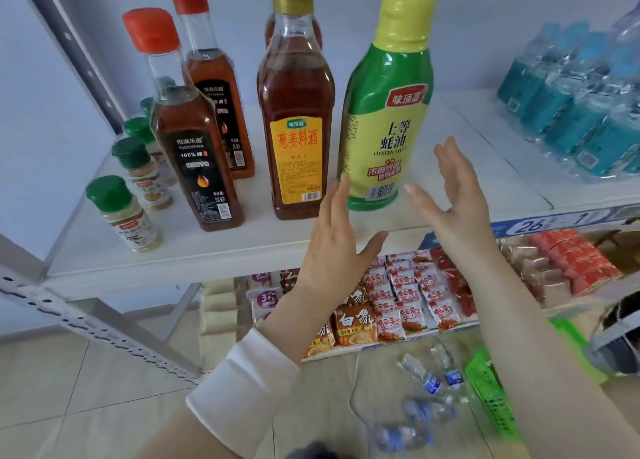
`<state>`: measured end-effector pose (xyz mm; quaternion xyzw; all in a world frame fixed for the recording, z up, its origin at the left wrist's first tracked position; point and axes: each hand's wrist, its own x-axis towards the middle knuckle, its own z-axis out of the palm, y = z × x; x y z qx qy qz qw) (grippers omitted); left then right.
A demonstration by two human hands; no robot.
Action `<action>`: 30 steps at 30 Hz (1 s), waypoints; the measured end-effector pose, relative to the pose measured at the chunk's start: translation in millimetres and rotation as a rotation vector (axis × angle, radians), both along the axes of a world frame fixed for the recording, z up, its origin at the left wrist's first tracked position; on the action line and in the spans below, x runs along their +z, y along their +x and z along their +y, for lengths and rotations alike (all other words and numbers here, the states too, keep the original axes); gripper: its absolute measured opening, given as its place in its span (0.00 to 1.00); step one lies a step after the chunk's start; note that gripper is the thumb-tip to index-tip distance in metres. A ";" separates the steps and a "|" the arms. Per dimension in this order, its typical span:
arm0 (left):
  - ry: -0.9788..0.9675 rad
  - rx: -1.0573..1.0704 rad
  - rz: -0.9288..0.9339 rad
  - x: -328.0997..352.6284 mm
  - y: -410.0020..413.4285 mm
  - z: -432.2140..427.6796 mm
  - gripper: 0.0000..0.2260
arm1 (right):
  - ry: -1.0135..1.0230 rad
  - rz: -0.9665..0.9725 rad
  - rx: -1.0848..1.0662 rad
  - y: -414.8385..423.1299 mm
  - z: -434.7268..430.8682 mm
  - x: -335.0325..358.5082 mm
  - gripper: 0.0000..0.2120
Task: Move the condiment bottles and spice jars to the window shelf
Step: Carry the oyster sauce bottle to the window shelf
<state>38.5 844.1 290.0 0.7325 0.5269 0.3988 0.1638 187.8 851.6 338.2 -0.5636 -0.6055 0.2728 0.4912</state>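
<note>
A green and yellow oyster sauce bottle [388,112] stands upright on the white shelf [242,247]. My left hand [337,237] is open just left of its base, and my right hand [457,199] is open just right of it; neither touches it. Left of it stands an amber cooking wine bottle [296,123] with a gold cap, another bottle partly hidden behind it. Further left are two red-capped oil bottles [194,143] [214,84]. Several green-capped spice jars [123,213] stand in a row at the shelf's left end.
A shrink-wrapped pack of water bottles [581,105] fills the shelf's right side. Snack packets [398,296] lie on the lower shelf. Loose small water bottles [422,396] and a green basket [491,396] lie on the tiled floor. A metal upright [69,36] stands at the left.
</note>
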 end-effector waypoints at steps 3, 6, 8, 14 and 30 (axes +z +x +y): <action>-0.079 0.052 -0.039 -4.9 15.1 12.2 0.43 | 0.022 0.118 0.091 14.6 41.2 6.7 0.47; -0.138 0.145 -0.088 -7.1 27.5 25.1 0.47 | 0.020 0.166 0.269 21.6 78.9 14.2 0.56; -0.190 0.212 -0.161 -4.5 35.6 32.2 0.48 | 0.003 0.167 0.374 21.6 98.3 19.7 0.60; -0.210 0.329 -0.319 2.2 49.4 58.4 0.49 | 0.001 0.291 0.550 18.0 133.5 27.7 0.60; -0.221 0.346 -0.314 3.4 51.0 55.7 0.45 | 0.059 0.481 0.575 12.3 125.2 26.5 0.32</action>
